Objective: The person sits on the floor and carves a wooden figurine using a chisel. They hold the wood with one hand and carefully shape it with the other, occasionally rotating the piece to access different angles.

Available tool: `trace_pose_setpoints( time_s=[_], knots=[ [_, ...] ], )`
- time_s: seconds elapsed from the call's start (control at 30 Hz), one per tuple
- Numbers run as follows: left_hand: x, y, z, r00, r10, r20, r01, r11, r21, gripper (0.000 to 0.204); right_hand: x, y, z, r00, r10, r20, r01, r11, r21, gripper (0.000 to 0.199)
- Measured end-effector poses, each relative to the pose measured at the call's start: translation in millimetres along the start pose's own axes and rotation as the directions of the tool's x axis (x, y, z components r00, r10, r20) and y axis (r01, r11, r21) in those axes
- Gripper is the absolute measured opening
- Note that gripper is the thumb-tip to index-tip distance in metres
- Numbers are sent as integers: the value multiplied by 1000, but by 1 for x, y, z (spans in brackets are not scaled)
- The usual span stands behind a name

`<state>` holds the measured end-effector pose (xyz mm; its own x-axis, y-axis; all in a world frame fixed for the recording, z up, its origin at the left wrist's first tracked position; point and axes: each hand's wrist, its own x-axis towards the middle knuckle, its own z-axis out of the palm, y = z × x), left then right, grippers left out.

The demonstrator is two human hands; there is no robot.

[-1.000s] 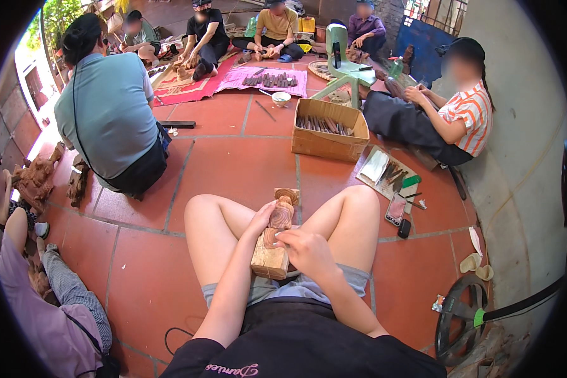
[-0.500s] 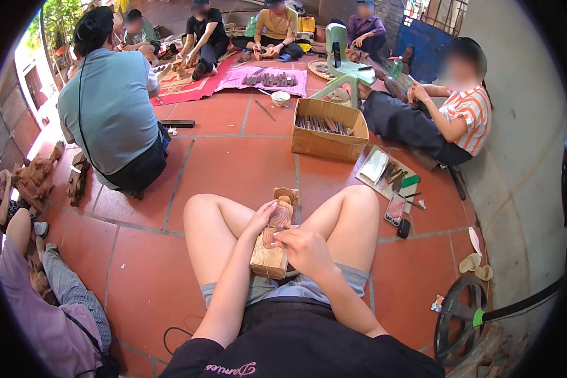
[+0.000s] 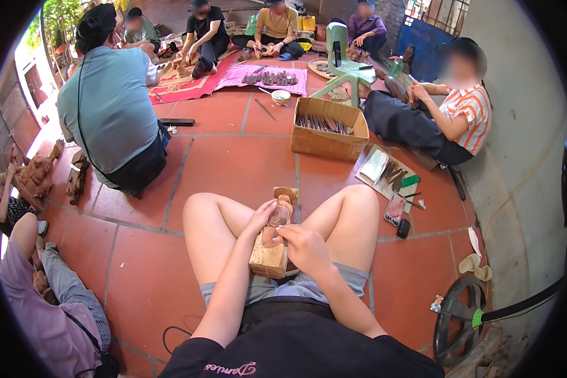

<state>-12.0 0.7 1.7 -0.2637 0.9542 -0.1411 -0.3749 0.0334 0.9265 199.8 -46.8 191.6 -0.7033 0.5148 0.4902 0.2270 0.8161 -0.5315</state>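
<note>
A carved wooden piece (image 3: 280, 216) with swirling brown grain lies lengthwise between my thighs. Its near end is a pale, squared block (image 3: 268, 261) close to my lap, and a small squared part sits at its far end. Wrapped along the left side of the carving's middle, my left hand (image 3: 260, 218) holds it steady. My right hand (image 3: 309, 249) is closed in a pinch, its fingertips against the rounded part just above the pale block. Whatever those fingers hold, if anything, is hidden or too small to make out.
Ahead stands a cardboard box (image 3: 329, 143) full of wood-handled tools. Right of it, a board (image 3: 384, 183) bears more tools, near a phone (image 3: 395, 209). Co-workers sit around on the tiles, one at left (image 3: 113, 113). A black wheel-shaped base (image 3: 460, 318) stands lower right.
My right fingertips have shifted slightly over the carving's rounded part. My left hand keeps its hold. At the far left edge, a person's arm has moved a little.
</note>
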Motion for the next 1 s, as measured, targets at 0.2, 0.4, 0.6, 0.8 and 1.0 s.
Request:
trace_pose_setpoints(
  time_s=[0.2, 0.4, 0.6, 0.8, 1.0],
  knots=[
    [0, 0, -5, 1000, 5, -4, -5, 1000, 28, 45, 7, -11, -9, 999, 32, 2, -32, 998, 61, 26],
    [-8, 13, 7, 998, -55, -5, 55, 998, 17, 48, 3, 14, 15, 995, 6, -102, -5, 1000, 6, 26],
    [0, 2, -3, 1000, -4, 1, 4, 1000, 18, 48, 1, -14, -4, 997, 14, 79, -16, 1000, 23, 28],
    [-12, 20, 12, 1000, -24, 5, 24, 999, 22, 48, 12, -4, -3, 991, -59, -120, 64, 997, 43, 21],
    [-8, 10, 6, 1000, -7, 22, 8, 999, -41, 46, 4, 13, 13, 999, 3, -33, -3, 1000, -23, 27]
  ],
)
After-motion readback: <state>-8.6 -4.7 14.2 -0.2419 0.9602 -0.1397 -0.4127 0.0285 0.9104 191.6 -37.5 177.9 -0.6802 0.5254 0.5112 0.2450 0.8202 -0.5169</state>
